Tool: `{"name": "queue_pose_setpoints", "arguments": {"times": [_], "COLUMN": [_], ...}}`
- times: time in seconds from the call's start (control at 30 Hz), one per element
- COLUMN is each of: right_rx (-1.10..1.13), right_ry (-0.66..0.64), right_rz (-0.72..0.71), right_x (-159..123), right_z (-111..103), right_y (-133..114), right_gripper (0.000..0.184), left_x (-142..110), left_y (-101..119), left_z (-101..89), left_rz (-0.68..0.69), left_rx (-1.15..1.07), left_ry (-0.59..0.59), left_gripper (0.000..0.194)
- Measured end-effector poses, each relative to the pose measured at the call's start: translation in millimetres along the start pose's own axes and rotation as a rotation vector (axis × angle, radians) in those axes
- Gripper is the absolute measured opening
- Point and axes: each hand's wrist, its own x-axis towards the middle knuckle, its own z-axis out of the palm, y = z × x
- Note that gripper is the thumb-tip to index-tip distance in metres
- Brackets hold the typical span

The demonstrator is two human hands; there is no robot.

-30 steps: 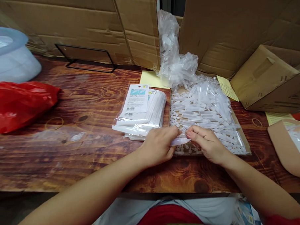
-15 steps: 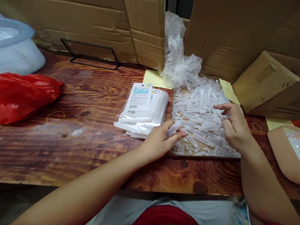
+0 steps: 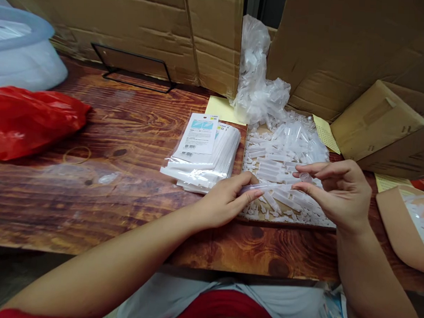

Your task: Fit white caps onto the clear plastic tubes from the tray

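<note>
A slim translucent plastic tube [image 3: 272, 186] lies between the thumb and fingers of my left hand [image 3: 220, 201], pointing to the right. At its far end, my right hand [image 3: 347, 197] pinches a small clear round piece [image 3: 305, 177] between thumb and fingertips. Whether that piece touches the tube I cannot tell. Below both hands is a shallow cardboard tray [image 3: 286, 223] full of loose translucent tubes [image 3: 269, 171] and many tiny white nozzle-like parts [image 3: 257, 210]. Just left of the tray rests a stack of flat clear packets [image 3: 198, 142] with printed white cards.
Crumpled clear plastic bags [image 3: 254, 72] stand behind the tray. A cardboard box [image 3: 382, 124] and a tan bowl-like container [image 3: 398, 228] are on the right. To the left lie a red plastic bag [image 3: 34, 123], a rubber band [image 3: 77, 155] and a black wire stand [image 3: 131, 71].
My right hand has come down from over the tray's back right to the tube's end, now pinching a small clear piece. The tube in my left hand has swung to point right.
</note>
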Motion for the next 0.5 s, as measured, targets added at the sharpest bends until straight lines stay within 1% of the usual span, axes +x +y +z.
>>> {"name": "queue_pose_setpoints", "arguments": {"times": [0.07,0.1,0.13,0.23,0.27,0.33,0.4,0.43,0.47,0.5], "right_rx": [-0.042,-0.069,-0.103,-0.208,-0.228,-0.237,-0.231,-0.213,-0.174,-0.111], "right_ry": [-0.055,-0.108,-0.167,-0.308,-0.336,-0.376,-0.431,-0.460,-0.493,-0.531], "right_rz": [-0.054,-0.089,-0.131,-0.270,-0.298,-0.321,-0.287,-0.238,-0.159,-0.048], "right_x": [-3.0,-4.5,-5.9,-9.1,-9.9,-11.3,-12.5,-12.9,-13.4,-13.7], "right_z": [0.6,1.8,3.7,11.5,14.0,18.0,20.6,21.5,22.3,22.8], "right_y": [1.4,2.0,2.4,1.4,0.5,-1.4,-2.7,-2.8,-2.4,-1.7], "right_gripper": [0.023,0.019,0.020,0.035,0.037,0.033,0.024,0.019,0.016,0.016], "left_x": [1.0,1.2,1.2,0.5,0.0,-1.1,-2.4,-3.0,-3.7,-4.2], "left_y": [-1.3,-1.7,-2.0,-1.9,-1.6,-1.3,-1.4,-1.5,-1.6,-1.5], "left_z": [1.4,2.0,2.5,3.5,3.5,3.3,3.0,2.9,2.9,3.0], "left_rz": [0.011,0.015,0.021,0.036,0.044,0.064,0.089,0.102,0.115,0.127], "left_rx": [-0.021,-0.027,-0.029,-0.002,0.011,0.048,0.122,0.170,0.216,0.251], "left_ry": [0.044,0.062,0.070,0.055,0.040,0.012,-0.010,-0.014,-0.012,-0.008], "left_gripper": [0.025,0.025,0.025,0.026,0.026,0.027,0.027,0.027,0.027,0.026]}}
